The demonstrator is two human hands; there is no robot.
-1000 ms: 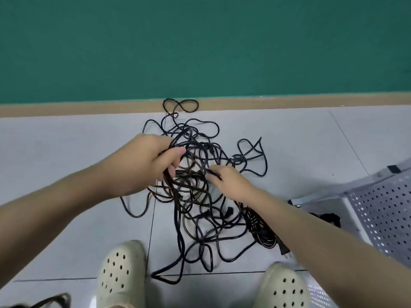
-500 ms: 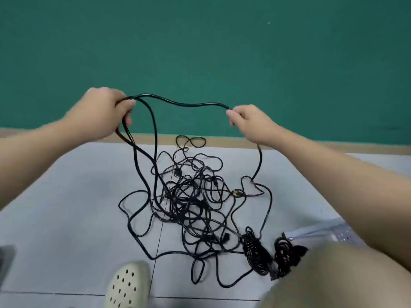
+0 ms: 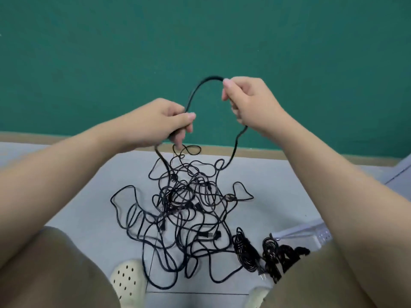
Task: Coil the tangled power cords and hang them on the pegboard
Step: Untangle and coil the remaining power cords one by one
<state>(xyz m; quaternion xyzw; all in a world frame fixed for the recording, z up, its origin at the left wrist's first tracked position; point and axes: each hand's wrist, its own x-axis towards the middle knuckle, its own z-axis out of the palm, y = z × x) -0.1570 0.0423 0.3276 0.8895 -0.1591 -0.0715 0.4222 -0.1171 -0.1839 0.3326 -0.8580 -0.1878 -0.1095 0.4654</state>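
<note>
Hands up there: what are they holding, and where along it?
Both the left hand and right hand pinch one black cord, mid-length; its arch spans between them above the tangle.

We face a flat, matte teal-green painted wall [image 3: 111, 52] that fills the upper half of our view. Along its foot runs a narrow tan baseboard strip [image 3: 289, 154]. Below lies a floor of pale grey, smooth tiles [image 3: 77, 174], with thin dark grout lines between them. The light is soft and even, and shadows are faint.
</note>
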